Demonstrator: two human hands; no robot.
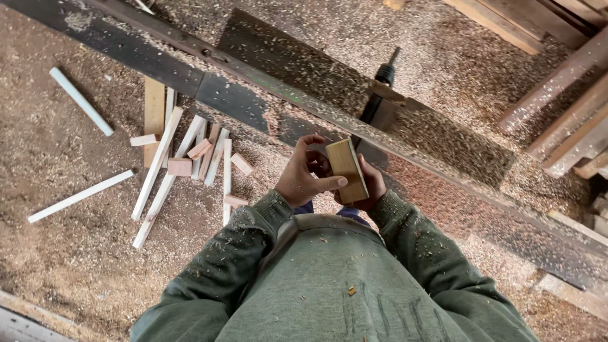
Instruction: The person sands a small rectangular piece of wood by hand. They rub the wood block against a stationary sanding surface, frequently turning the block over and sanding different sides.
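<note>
Both my hands hold a small rectangular block of light wood [347,168] in front of my chest. My left hand [303,174] grips its near left edge, with the thumb laid across the lower corner. Under and behind the block is my right hand [372,187], mostly hidden by it. Green sleeves flecked with sawdust cover both arms.
A long dark machine bed [266,104] strewn with shavings runs diagonally just beyond my hands. Several thin wood strips and small offcuts [190,161] lie on the sawdust floor to the left. Stacked planks [570,120] sit at the right.
</note>
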